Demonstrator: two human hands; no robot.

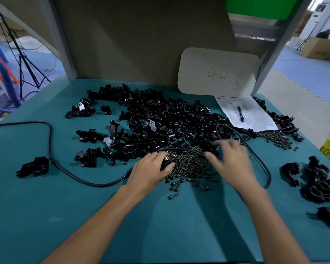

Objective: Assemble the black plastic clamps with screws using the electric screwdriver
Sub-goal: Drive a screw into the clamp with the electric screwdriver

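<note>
Since the left hand [151,168] curls around a black tool with a metal collar [167,161], probably the electric screwdriver, right on the heap of screws [189,165] at the middle of the table, a careless twist could push more screws toward the front edge, where a few already lie loose. The right hand [231,161], blurred, hovers over the same heap with fingers splayed, gripping nothing I can make out. A hasty grab there could scatter screws or snag the black cable [50,141], which comes in from the left edge and arcs over the heap. Loose black plastic clamp parts [160,119] spread toward the back edge, and joined clamps [320,183] sit by the right edge. The table [46,216] has a teal cover. A paper form [255,119] with a pen [240,114] lies at the back right under a cardboard card [217,73] marked 44. Beyond the left edge, a tripod [25,60] stands on blue floor.
</note>
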